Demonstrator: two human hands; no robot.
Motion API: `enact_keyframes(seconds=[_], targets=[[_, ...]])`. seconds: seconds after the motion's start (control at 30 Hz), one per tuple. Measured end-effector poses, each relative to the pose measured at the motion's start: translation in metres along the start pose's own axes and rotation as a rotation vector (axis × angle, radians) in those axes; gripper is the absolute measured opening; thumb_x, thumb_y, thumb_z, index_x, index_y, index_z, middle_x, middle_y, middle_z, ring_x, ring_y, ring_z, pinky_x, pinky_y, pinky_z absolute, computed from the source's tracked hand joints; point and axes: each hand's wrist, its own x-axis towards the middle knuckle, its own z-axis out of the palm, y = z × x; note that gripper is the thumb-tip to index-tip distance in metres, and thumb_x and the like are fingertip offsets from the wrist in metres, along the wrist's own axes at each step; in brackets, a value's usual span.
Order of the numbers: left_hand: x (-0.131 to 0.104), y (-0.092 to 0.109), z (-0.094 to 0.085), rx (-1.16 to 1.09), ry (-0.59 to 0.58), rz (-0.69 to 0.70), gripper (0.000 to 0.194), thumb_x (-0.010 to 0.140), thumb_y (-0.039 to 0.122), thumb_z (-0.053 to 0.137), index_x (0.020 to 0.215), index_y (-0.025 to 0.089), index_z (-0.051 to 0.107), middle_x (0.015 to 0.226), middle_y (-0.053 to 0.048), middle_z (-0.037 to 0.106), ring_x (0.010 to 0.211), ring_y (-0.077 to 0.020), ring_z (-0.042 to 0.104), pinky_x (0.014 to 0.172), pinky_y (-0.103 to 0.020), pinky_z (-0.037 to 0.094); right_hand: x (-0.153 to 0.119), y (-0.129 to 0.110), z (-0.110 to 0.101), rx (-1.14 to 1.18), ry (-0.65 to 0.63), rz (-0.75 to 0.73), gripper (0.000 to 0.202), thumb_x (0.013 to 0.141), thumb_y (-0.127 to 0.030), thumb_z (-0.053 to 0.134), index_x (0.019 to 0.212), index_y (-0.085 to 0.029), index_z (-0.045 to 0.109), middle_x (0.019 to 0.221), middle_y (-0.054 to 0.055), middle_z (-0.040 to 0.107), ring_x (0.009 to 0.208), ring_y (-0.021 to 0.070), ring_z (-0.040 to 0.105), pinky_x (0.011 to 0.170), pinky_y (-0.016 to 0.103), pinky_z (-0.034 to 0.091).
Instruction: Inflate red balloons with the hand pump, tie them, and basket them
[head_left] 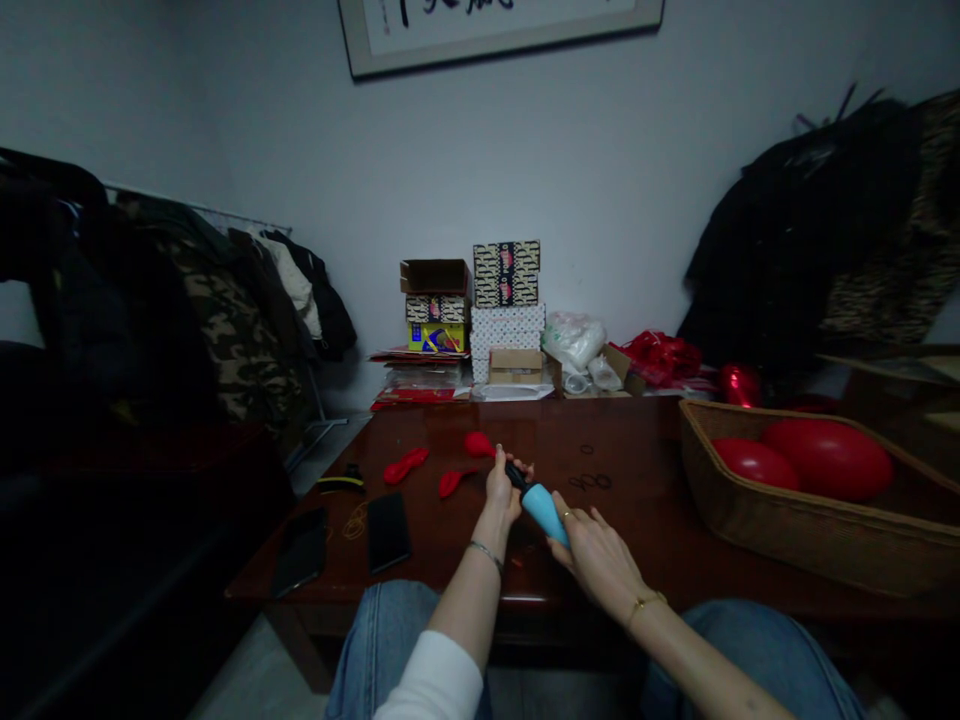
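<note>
A hand balloon pump, light blue with a black front part, is held over the table between my hands. My right hand is wrapped round its blue body. My left hand is closed round the black front part. At that end, beside my left thumb, a small, barely filled red balloon sticks out; my fingers hide where it meets the nozzle. Two limp red balloons, a crumpled one and a smaller one, lie on the table left of my left hand.
On the dark wooden table lie two dark flat devices, a phone-like one and another, plus yellow string and black loops. A wicker basket with inflated red balloons stands right. Stacked boxes stand behind.
</note>
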Motion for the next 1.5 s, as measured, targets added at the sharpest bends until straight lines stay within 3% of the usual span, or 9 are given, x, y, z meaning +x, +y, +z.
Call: enact_keyframes(seconds=[0.1, 0.2, 0.43, 0.6, 0.93, 1.03, 1.17, 1.37, 1.5], targets=[[0.001, 0.000, 0.000, 0.051, 0.045, 0.007, 0.031, 0.083, 0.041, 0.056, 0.067, 0.017, 0.043, 0.053, 0.004, 0.041, 0.038, -0.0047, 0.037, 0.035, -0.014, 0.032, -0.002, -0.001, 0.002, -0.023, 0.013, 0.002, 0.051, 0.085, -0.025, 0.045, 0.133, -0.010, 0.040, 0.101, 0.013, 0.066, 0.093, 0.0211, 0.062, 0.099, 0.037, 0.034], [0.004, 0.006, 0.000, 0.066, 0.132, 0.031, 0.031, 0.088, 0.039, 0.049, 0.067, 0.017, 0.040, 0.052, 0.005, 0.037, 0.036, -0.0035, 0.032, 0.032, -0.013, 0.023, -0.011, 0.000, 0.007, -0.051, 0.052, -0.016, 0.050, 0.084, -0.023, 0.046, 0.133, -0.011, 0.042, 0.097, 0.012, 0.066, 0.089, 0.0204, 0.063, 0.099, 0.038, 0.034], [0.011, 0.029, -0.001, 0.043, 0.201, 0.037, 0.030, 0.087, 0.040, 0.049, 0.069, 0.017, 0.041, 0.054, 0.006, 0.035, 0.038, -0.0028, 0.033, 0.033, -0.011, 0.022, -0.053, 0.021, 0.016, -0.034, 0.158, -0.089, 0.056, 0.084, -0.021, 0.046, 0.138, -0.014, 0.032, 0.095, 0.007, 0.064, 0.085, 0.0179, 0.063, 0.104, 0.041, 0.032], [0.011, 0.021, 0.001, 0.028, 0.182, 0.000, 0.033, 0.086, 0.043, 0.050, 0.068, 0.018, 0.040, 0.054, 0.005, 0.036, 0.038, -0.0033, 0.034, 0.033, -0.012, 0.024, -0.067, 0.030, 0.016, -0.034, 0.188, -0.088, 0.055, 0.085, -0.022, 0.044, 0.138, -0.015, 0.032, 0.096, 0.007, 0.065, 0.083, 0.0181, 0.063, 0.102, 0.044, 0.034], [-0.009, -0.014, 0.010, 0.150, 0.070, -0.054, 0.046, 0.077, 0.060, 0.052, 0.066, 0.015, 0.047, 0.054, -0.001, 0.049, 0.045, -0.0108, 0.050, 0.044, -0.022, 0.043, -0.025, 0.017, -0.001, -0.014, 0.088, -0.019, 0.049, 0.084, -0.021, 0.045, 0.133, -0.013, 0.042, 0.097, 0.011, 0.066, 0.092, 0.0204, 0.062, 0.101, 0.040, 0.034], [-0.007, -0.009, 0.007, 0.053, 0.017, -0.086, 0.039, 0.080, 0.051, 0.055, 0.072, 0.013, 0.053, 0.065, -0.006, 0.057, 0.060, -0.0147, 0.060, 0.059, -0.028, 0.051, -0.019, 0.015, -0.003, -0.016, 0.078, -0.038, 0.050, 0.084, -0.021, 0.045, 0.133, -0.013, 0.042, 0.100, 0.011, 0.066, 0.096, 0.0207, 0.061, 0.101, 0.040, 0.034], [-0.003, -0.002, 0.004, -0.056, -0.012, -0.054, 0.022, 0.086, 0.031, 0.054, 0.074, 0.013, 0.055, 0.073, -0.006, 0.059, 0.070, -0.0137, 0.063, 0.072, -0.029, 0.053, -0.020, 0.012, -0.002, -0.012, 0.056, -0.024, 0.049, 0.085, -0.021, 0.043, 0.133, -0.012, 0.042, 0.100, 0.012, 0.066, 0.096, 0.0210, 0.061, 0.101, 0.041, 0.034], [-0.010, -0.009, 0.011, 0.035, 0.035, -0.043, 0.030, 0.084, 0.040, 0.055, 0.069, 0.015, 0.050, 0.059, -0.002, 0.052, 0.057, -0.0123, 0.058, 0.060, -0.027, 0.052, -0.014, 0.010, -0.003, -0.029, 0.057, 0.010, 0.050, 0.085, -0.022, 0.043, 0.133, -0.010, 0.041, 0.100, 0.013, 0.066, 0.092, 0.0206, 0.062, 0.100, 0.040, 0.034], [-0.008, -0.011, 0.012, 0.078, 0.101, 0.011, 0.034, 0.082, 0.045, 0.055, 0.067, 0.017, 0.043, 0.051, 0.004, 0.043, 0.040, -0.0067, 0.041, 0.039, -0.017, 0.036, -0.017, 0.010, 0.001, -0.031, 0.096, -0.003, 0.049, 0.085, -0.022, 0.043, 0.133, -0.013, 0.041, 0.099, 0.011, 0.066, 0.092, 0.0196, 0.062, 0.100, 0.039, 0.034]])
